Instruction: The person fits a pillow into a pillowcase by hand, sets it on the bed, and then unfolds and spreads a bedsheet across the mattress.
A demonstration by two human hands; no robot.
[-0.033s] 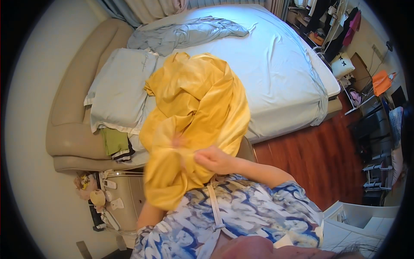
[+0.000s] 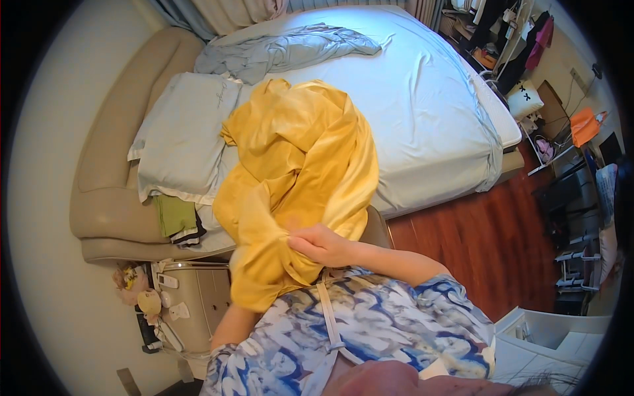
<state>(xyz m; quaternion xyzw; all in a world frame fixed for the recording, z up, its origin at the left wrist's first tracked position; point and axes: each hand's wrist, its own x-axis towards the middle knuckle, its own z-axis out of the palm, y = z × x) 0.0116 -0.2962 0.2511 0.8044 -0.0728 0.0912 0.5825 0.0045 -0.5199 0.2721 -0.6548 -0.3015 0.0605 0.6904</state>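
Note:
A large, loose, satiny yellow bed cover (image 2: 300,152) lies crumpled over the near side of the bed and hangs toward my chest. My right hand (image 2: 321,245) is closed, pinching a fold of it in front of my body. Only my left forearm (image 2: 232,327) shows, coming up from below; the cloth drapes over my left hand and hides its fingers. Behind the bed cover stretches the pale blue bed sheet (image 2: 422,112). To its left rest white pillows (image 2: 188,129).
A beige headboard (image 2: 119,145) runs along the left. A rumpled grey-blue cloth (image 2: 284,53) lies on the bed's far side, and a folded green cloth (image 2: 177,216) near the pillows. A bedside cabinet (image 2: 198,294) stands at lower left. Reddish wood floor (image 2: 469,257) is on the right.
My right hand has shifted a little to the left with the fold it pinches. The lower part of the yellow bed cover has lifted slightly and moved right, showing more of my left forearm.

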